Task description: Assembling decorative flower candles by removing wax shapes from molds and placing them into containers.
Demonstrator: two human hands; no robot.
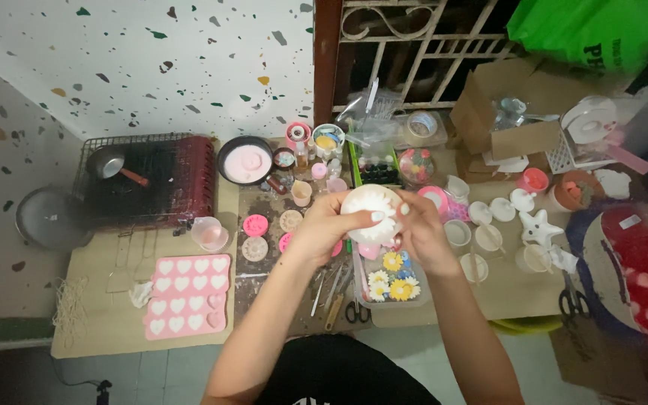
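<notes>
Both hands held one round white mold [370,210] above the worktop [114,300]. The left hand [329,229] and right hand [419,225] each kept a tight grip on it, hiding its sides and the box of yellow flowers [393,279] partly.

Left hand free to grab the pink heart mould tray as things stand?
Probably not right away: the left hand grips the white round mould together with the right hand. The pink heart mould tray lies uncovered, path open.

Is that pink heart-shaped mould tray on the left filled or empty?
Mostly filled: the pink heart tray shows pale white hearts in nearly all its cavities, while two at the lower right corner look pink. Whether those are empty, I cannot tell.
</notes>
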